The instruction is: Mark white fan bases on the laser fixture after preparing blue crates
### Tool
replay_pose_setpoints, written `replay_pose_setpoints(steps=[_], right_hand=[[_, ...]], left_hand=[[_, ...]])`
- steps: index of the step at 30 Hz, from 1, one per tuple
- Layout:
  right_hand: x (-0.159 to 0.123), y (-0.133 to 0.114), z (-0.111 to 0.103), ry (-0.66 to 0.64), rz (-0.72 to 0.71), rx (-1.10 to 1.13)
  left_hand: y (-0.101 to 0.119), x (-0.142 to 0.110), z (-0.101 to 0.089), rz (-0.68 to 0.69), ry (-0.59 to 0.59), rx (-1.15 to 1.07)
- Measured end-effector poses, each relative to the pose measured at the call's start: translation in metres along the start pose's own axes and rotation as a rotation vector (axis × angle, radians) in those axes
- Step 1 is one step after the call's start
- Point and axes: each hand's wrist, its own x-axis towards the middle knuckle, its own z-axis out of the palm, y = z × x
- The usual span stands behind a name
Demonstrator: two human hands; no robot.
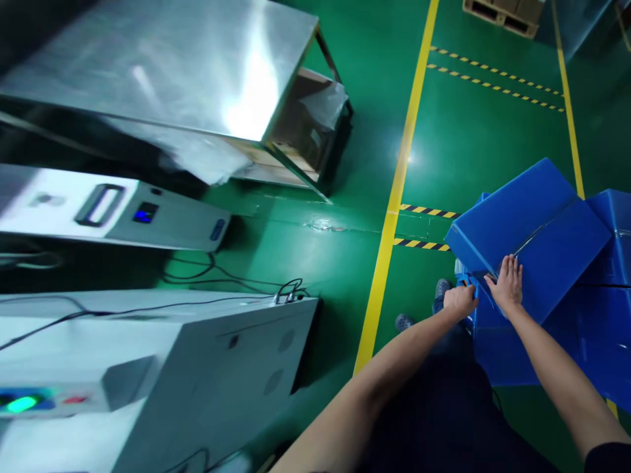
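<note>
A large blue plastic box [532, 223] sits tilted on top of other blue boxes to my right, a seam running across its upper face. My right hand [510, 284] lies flat on this face beside the seam, fingers stretched out. Close by, at the box's near left corner, my left hand [460, 301] is closed. A small orange and dark bit shows above its knuckles, but what the fingers hold is hidden. More blue boxes [604, 328] stand below and to the right.
A metal-topped table [197, 72] with cartons and plastic wrap beneath stands at upper left. White machine cabinets [236, 368] fill the lower left, with black cables [211, 266] on the green floor. Yellow lines [394, 203] mark the floor; a loaded wooden pallet [500, 16] stands far off.
</note>
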Motion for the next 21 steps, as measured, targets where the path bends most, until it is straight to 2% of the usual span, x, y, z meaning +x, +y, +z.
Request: replay_pose_setpoints(steps=[4, 7, 10, 13, 15, 18, 21], right_hand=[[-0.003, -0.005, -0.004, 0.002, 0.005, 0.037], [-0.004, -0.011, -0.005, 0.009, -0.001, 0.059], [-0.002, -0.018, -0.005, 0.046, 0.001, 0.066], [0.001, -0.027, -0.007, 0.077, -0.002, 0.065], [-0.001, -0.035, -0.015, 0.099, -0.015, 0.072], [-0.016, -0.054, -0.038, 0.194, -0.069, 0.114], [-0.027, -0.083, -0.061, 0.364, -0.169, 0.177]], left_hand=[[0.012, -0.016, -0.007, 0.053, 0.056, -0.058], [0.019, -0.007, -0.009, 0.059, 0.063, -0.11], [0.003, 0.01, -0.006, 0.004, 0.035, -0.155], [-0.04, 0.011, 0.001, -0.071, 0.001, -0.188], [-0.081, -0.008, 0.006, -0.109, -0.023, -0.214], [-0.153, -0.065, 0.011, -0.202, -0.041, -0.285], [-0.231, -0.146, 0.019, -0.379, 0.006, -0.411]])
